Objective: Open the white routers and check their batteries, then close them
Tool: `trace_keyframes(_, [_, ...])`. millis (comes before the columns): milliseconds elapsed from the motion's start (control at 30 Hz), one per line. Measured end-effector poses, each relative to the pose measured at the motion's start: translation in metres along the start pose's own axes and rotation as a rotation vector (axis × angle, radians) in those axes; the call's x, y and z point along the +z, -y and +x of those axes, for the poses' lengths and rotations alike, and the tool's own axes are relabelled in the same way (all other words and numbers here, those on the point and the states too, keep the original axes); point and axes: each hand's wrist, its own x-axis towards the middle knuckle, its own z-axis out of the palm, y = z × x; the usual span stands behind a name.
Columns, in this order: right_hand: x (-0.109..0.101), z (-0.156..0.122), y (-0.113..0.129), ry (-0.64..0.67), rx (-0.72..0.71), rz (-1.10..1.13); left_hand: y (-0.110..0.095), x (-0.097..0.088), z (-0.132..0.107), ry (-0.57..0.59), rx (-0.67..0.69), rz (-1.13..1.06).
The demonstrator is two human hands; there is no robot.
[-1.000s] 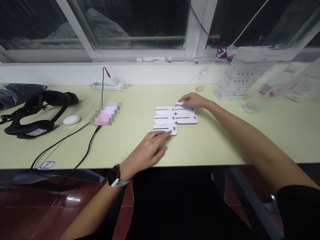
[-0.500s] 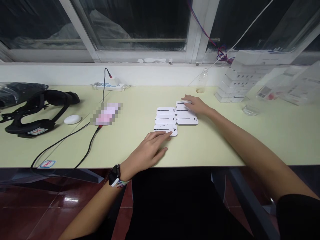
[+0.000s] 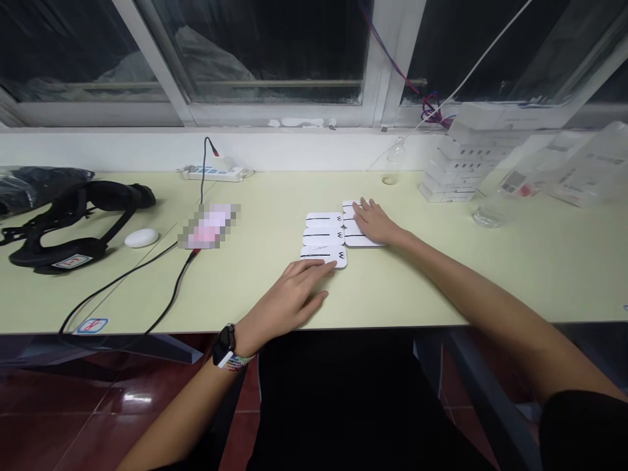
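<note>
Several white cards with rounded corners, each marked with a black line and a W, lie in two columns on the pale table. My left hand rests with its fingers stretched over the near edge of the nearest left card, the thumb apart on the table. My right hand lies flat over the right column, fingers spread, covering much of its cards. The near right card shows only partly under it. Neither hand grips anything.
Left of the cards lie a blurred-out phone with black cables, a white oval object and a black headset. A power strip sits by the wall. At right are stacked white boxes, a glass bottle and a clear cup.
My right hand has come down and nearer, now lying flatter across the right column and hiding more of its near card. The left hand stays in place.
</note>
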Motion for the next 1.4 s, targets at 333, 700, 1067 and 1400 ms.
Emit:
trace_keyframes(333, [0.008,-0.021,0.005,-0.03,-0.006,-0.003,0.0,-0.001,0.001,0.004,-0.003,0.001])
trace_keyframes(700, [0.005,-0.048,0.02,0.005,-0.002,-0.007,-0.001,-0.001,0.001,0.007,-0.005,0.002])
trace_keyframes(1067, [0.007,-0.051,0.019,-0.003,0.0,0.049,0.0,-0.001,0.001,0.009,-0.002,-0.002])
trace_keyframes(1400, [-0.009,-0.08,0.035,-0.145,-0.103,0.019,-0.001,-0.002,0.001,0.018,-0.009,-0.005])
